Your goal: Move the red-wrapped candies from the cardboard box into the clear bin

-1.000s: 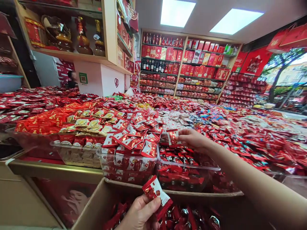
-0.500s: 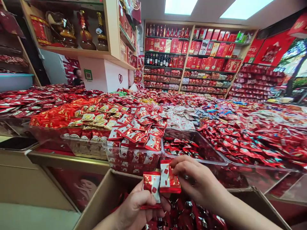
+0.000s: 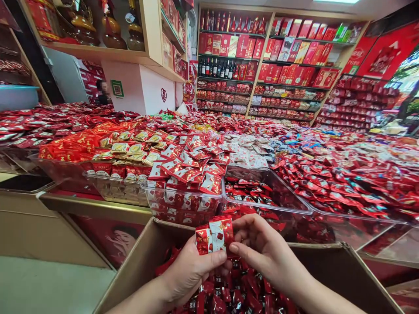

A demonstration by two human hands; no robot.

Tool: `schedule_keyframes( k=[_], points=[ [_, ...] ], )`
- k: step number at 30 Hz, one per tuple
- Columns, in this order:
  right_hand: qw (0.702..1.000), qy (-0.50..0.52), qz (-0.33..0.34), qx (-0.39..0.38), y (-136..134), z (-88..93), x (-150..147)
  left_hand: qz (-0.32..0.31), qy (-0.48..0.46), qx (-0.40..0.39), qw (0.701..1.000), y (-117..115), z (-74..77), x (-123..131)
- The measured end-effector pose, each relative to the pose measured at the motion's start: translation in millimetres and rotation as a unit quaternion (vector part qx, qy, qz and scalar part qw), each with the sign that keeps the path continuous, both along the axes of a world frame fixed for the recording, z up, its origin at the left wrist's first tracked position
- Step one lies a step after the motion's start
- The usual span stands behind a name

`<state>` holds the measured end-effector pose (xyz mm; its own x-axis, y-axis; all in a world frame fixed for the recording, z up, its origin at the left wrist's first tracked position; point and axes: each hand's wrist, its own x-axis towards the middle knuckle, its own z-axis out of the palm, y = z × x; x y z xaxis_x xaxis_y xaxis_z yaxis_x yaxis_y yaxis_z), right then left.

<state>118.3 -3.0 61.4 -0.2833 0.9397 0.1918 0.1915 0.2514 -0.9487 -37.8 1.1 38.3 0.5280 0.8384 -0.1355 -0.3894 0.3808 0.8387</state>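
Note:
My left hand [image 3: 196, 267] is closed on two red-and-white candy packets [image 3: 220, 235], which overlap side by side with the thumb pressed over their lower part. Close at the packets' right edge is my right hand [image 3: 262, 248], its fingers curled and its thumb apart from them; the thumb tip lies at the edge. Under both hands, a cardboard box [image 3: 327, 261] holds many dark red wrapped candies [image 3: 238, 290]. Just beyond the box stands a clear plastic bin [image 3: 183, 205] heaped with matching red-and-white packets [image 3: 186, 170].
Right of that bin, another clear bin [image 3: 281, 203] holds a lower layer of red packets. Heaps of wrapped sweets [image 3: 327, 174] spread across the counter. A dark flat device [image 3: 24, 183] lies at left. Shelves [image 3: 229, 54] with bottles and boxes line the back.
My left hand now holds both packets, overlapped. The packet that was between my right fingers has moved left against the other, and the right fingers have loosened. The view has tilted down.

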Motion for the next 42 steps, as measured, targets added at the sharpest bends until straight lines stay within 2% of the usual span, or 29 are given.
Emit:
schedule_keyframes(
  k=[3, 6, 8, 11, 18, 23, 26, 29, 34, 37, 42],
  points=[
    [0.998, 0.040, 0.005, -0.054, 2, -1.6, -1, -0.031, -0.033, -0.028, 0.999, 0, 3.3, -2],
    [0.996, 0.062, -0.029, -0.060, 5, 3.3, 4, -0.081, -0.092, -0.099, 0.987, 1, 8.6, -4],
    [0.994, 0.069, -0.051, -0.064, 6, 8.4, 9, -0.094, -0.134, -0.118, 0.979, 2, 11.1, -6],
    [0.992, 0.074, -0.074, -0.075, 6, 15.7, 17, -0.080, -0.171, -0.107, 0.976, 2, 11.9, -7],
    [0.993, 0.041, -0.083, -0.069, 7, 31.2, 21, -0.061, -0.151, -0.095, 0.982, 2, 6.7, -10],
    [0.990, 0.048, -0.007, -0.130, 6, 32.0, 9, -0.019, -0.096, -0.061, 0.993, 0, 2.5, -10],
    [0.992, 0.038, -0.010, -0.122, 11, 39.0, 6, -0.006, -0.089, -0.064, 0.994, 0, 2.3, -11],
    [0.993, 0.044, -0.059, -0.090, 27, 54.8, 8, -0.004, -0.093, -0.066, 0.993, 1, 2.9, -13],
    [0.977, 0.101, -0.082, -0.170, 70, 76.6, 6, -0.010, -0.088, -0.065, 0.994, 1, 1.5, -13],
    [0.972, 0.109, -0.074, -0.193, 98, 78.9, -1, -0.008, -0.083, -0.068, 0.994, 0, 0.7, -13],
    [0.981, 0.079, -0.088, -0.152, 131, 73.7, -12, -0.007, -0.077, -0.074, 0.994, -1, -0.2, -13]
  ],
)
